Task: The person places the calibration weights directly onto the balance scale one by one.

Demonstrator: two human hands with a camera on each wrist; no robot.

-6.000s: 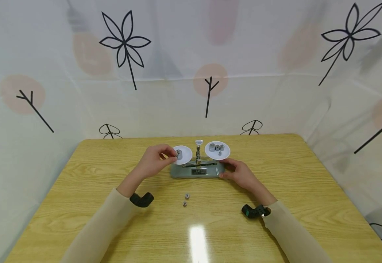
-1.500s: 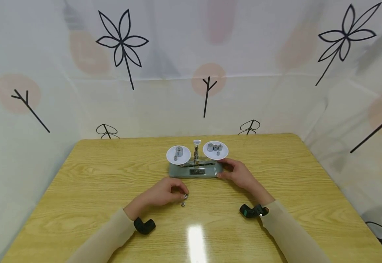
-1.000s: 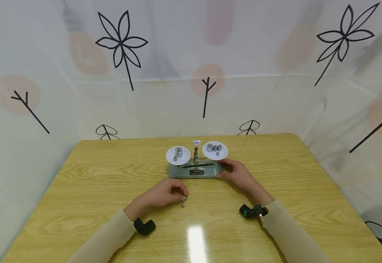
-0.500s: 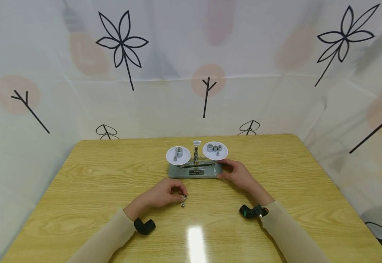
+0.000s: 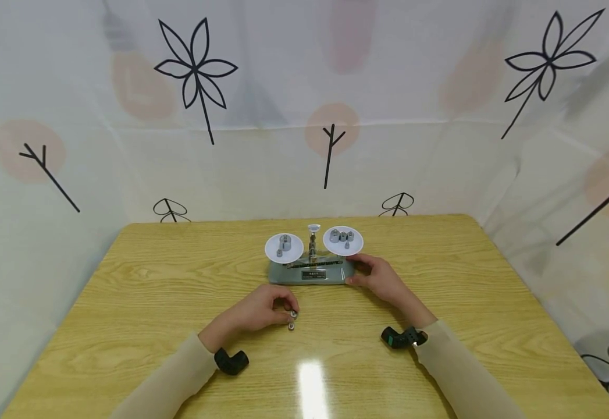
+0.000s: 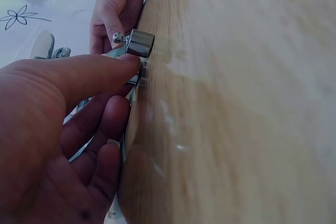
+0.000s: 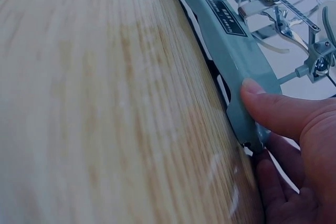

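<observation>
A balance scale (image 5: 313,275) with a grey-green base and two white pans stands toward the back of the table. My left hand (image 5: 262,308) is low over the wood in front of it, thumb and forefinger pinching a small metal weight (image 5: 294,314). Just nearer to me is another knobbed weight (image 5: 291,326), which partly covers the pinched one in the left wrist view. My right hand (image 5: 383,282) grips the base's right end, thumb on the front face and fingers behind, as the right wrist view shows.
The left pan (image 5: 270,251) carries a large weight (image 5: 285,243) and a smaller one (image 5: 280,253). Several weights stand on the right pan (image 5: 358,245). Behind the wooden table (image 5: 136,291) hangs a patterned cloth (image 5: 283,169).
Six seconds ago my left hand was at the left pan; a smaller weight now stands there. The hand came down to the table weights and pinches one. The right hand keeps its grip.
</observation>
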